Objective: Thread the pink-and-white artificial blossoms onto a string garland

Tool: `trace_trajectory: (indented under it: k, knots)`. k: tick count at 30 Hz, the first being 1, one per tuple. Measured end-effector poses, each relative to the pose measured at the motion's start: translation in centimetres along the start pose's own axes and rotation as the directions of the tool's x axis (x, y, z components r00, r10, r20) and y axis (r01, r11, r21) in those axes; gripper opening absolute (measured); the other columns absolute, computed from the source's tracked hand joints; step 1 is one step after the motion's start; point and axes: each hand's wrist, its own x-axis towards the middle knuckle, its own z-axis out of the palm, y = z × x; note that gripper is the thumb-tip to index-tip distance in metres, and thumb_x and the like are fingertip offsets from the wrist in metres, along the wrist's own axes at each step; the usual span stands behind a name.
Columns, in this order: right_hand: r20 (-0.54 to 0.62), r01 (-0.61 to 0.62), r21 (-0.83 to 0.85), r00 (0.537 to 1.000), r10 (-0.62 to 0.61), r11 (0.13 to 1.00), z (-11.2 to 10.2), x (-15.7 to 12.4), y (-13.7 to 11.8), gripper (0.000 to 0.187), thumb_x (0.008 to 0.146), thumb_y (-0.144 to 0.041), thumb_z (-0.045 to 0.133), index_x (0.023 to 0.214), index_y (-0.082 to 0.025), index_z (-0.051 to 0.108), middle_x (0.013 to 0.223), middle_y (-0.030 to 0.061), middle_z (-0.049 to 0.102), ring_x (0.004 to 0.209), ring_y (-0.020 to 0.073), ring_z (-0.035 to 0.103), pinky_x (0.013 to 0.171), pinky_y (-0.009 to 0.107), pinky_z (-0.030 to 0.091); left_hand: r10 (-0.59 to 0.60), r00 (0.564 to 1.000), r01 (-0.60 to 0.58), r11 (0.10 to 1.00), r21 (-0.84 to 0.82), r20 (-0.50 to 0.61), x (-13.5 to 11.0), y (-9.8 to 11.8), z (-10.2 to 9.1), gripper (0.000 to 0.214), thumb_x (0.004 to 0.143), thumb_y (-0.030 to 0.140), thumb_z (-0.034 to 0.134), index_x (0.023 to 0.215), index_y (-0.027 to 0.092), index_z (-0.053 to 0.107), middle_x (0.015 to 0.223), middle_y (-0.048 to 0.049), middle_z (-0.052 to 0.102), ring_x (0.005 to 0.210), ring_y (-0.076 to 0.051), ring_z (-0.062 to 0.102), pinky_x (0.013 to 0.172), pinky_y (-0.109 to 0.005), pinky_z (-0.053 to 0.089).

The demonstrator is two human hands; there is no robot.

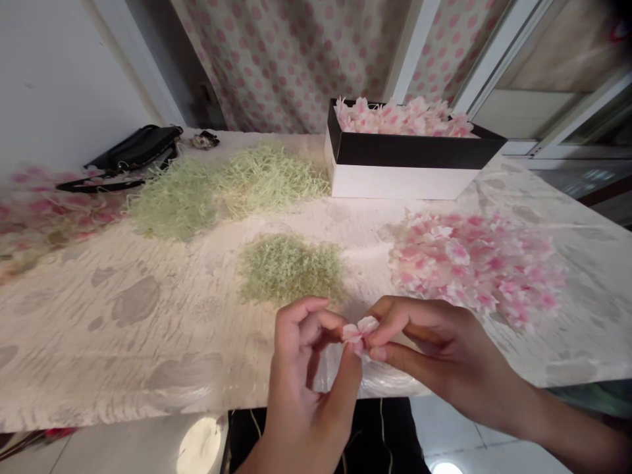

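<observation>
A small pale-pink artificial blossom is held between the two hands, just over the near edge of a cream, grey-blotched bench. The left hand and the right hand both curl towards it, and the thumb and forefinger of each close on it from either side, so neither hand is released. The blossom sits right at those fingertips, partly covered by them. As far as the pictures show, some of the work is done: a tall black-and-white rectangular box at 12 o'clock from the hands holds a dense mound of pink-and-white artificial blossoms. Much is left on the bench, though: a broad heap of loose pink-and-white petals lies at 2 o'clock, and a mound of shredded olive-green fibre lies at 12 o'clock, close to the fingers. Farther off at 11 o'clock are two paler green shredded-fibre heaps — both well apart from the hands — while a black handbag rests near the bench's far edge.
</observation>
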Motion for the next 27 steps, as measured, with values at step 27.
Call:
trace_trajectory:
  k: [27]
  knots:
    - [-0.09,0.329,-0.187,0.932,-0.35,0.926,-1.4,-3.3,3.4,0.033,0.084,0.002,0.049,0.096,-0.026,0.063,0.084,0.0001,0.07,0.077,0.0136,0.068,0.063,0.022,0.053,0.066,0.897,-0.437,0.294,0.85,0.438,12.3,6.6,-5.4,0.024,0.094,0.014,0.044,0.099,0.011,0.067,0.097,-0.0041,0.07,0.078,-0.014,0.063,0.074,-0.024,0.049]
